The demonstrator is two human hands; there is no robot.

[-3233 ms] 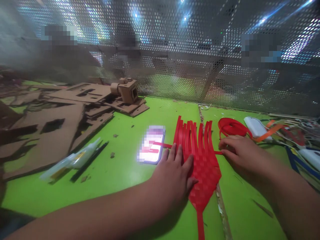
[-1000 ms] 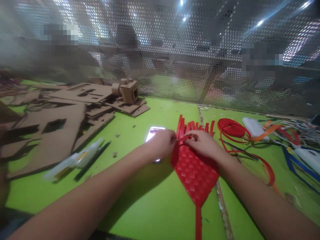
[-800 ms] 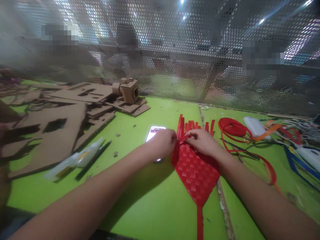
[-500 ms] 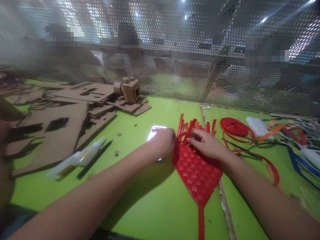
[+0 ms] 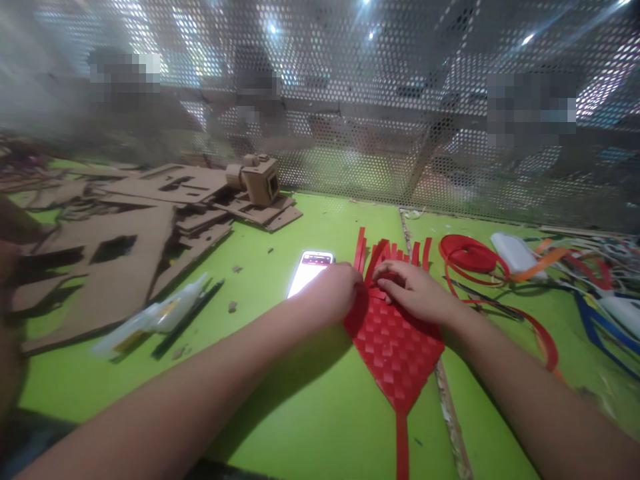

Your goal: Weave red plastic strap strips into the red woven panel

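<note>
A woven red piece [image 5: 395,340] made of flat strips lies on the green table, pointed at the bottom with one long strip trailing toward me. Loose red strip ends [image 5: 423,253] fan out from its top edge. My left hand [image 5: 336,287] is closed at the upper left corner of the weave; its fingertips grip a red strip there. On the top right part rests my right hand [image 5: 413,287], fingers curled and pinching a red strip close to the left hand. The exact fingertip contact is partly hidden.
A lit phone [image 5: 310,270] lies partly behind my left forearm. Cardboard sheets [image 5: 125,260] and a small cardboard model [image 5: 261,183] cover the left side. A red strip coil [image 5: 467,253] and tangled coloured strips lie right. A perforated metal screen [image 5: 350,140] borders the back.
My left hand has shifted slightly right and down, closer to my right hand. The red strip between the hands now lies lower across the weave, and more of the phone's screen shows.
</note>
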